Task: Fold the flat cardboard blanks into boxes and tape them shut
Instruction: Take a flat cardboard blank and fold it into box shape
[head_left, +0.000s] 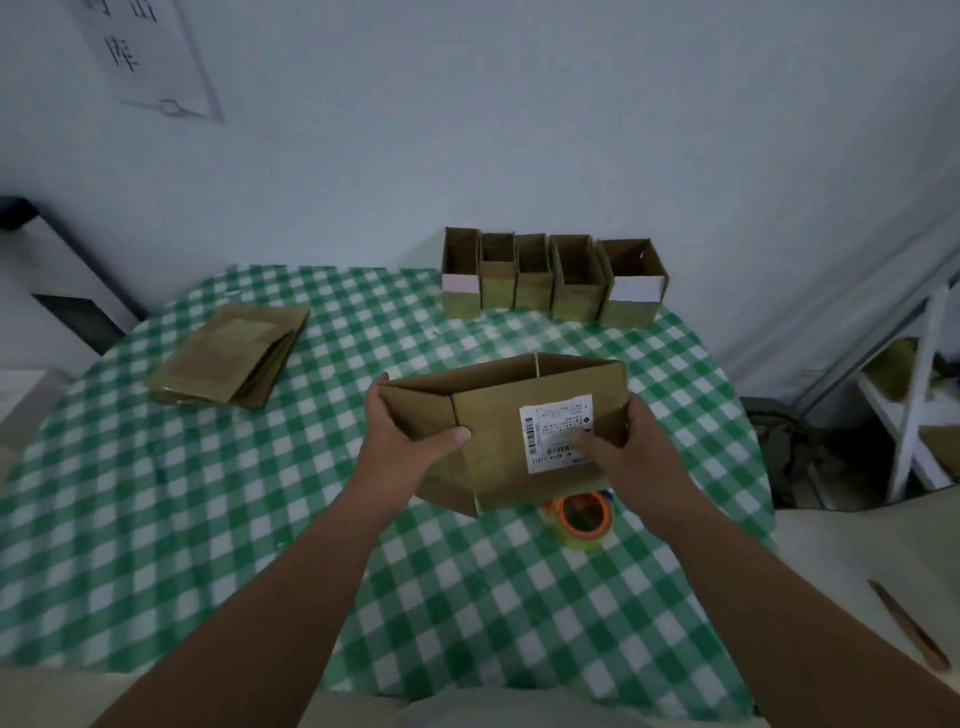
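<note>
I hold a brown cardboard box (498, 415), partly opened into a tube and bearing a white shipping label, above the middle of the table. My left hand (410, 436) grips its left end, thumb across the front panel. My right hand (631, 457) grips the right end, thumb pressed on the label. A roll of clear tape with an orange core (584, 514) lies on the cloth just under the box. A stack of flat cardboard blanks (228, 358) rests at the left. Several folded open-topped boxes (550, 280) stand in a row at the far edge.
The round table has a green and white checked cloth (260, 519). A white wall with a paper sign (150, 57) rises behind. A white shelf frame (914, 395) stands at the right, dark furniture (57, 270) at the left. A thin brown strip (906, 623) lies at the lower right.
</note>
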